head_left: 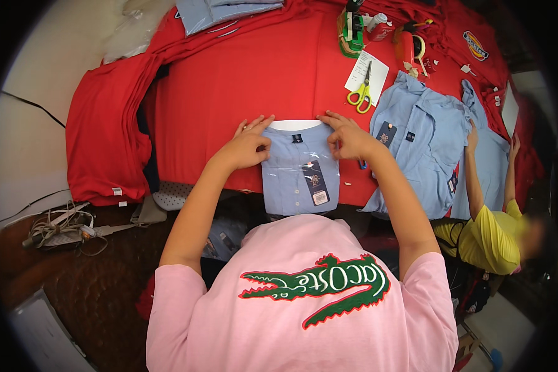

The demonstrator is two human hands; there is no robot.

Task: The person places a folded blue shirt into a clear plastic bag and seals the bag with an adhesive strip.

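Red cloth table; folded blue shirt in clear bag at near edge. Left hand & right hand press its top corners flat, fingers spread, gripping nothing. Looks like bag-sealing step; next needs flap folded over evenly.

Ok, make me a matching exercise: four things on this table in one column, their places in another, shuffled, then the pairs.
Things:
1. folded blue shirt in clear bag
2. scissors
3. stack of red shirts
4. loose blue shirts

Places:
A. lying on a white paper slip
B. draped over the table's left end
C. under the left hand and right hand
D. spread out to the right of the right hand

Pairs: 1-C, 2-A, 3-B, 4-D
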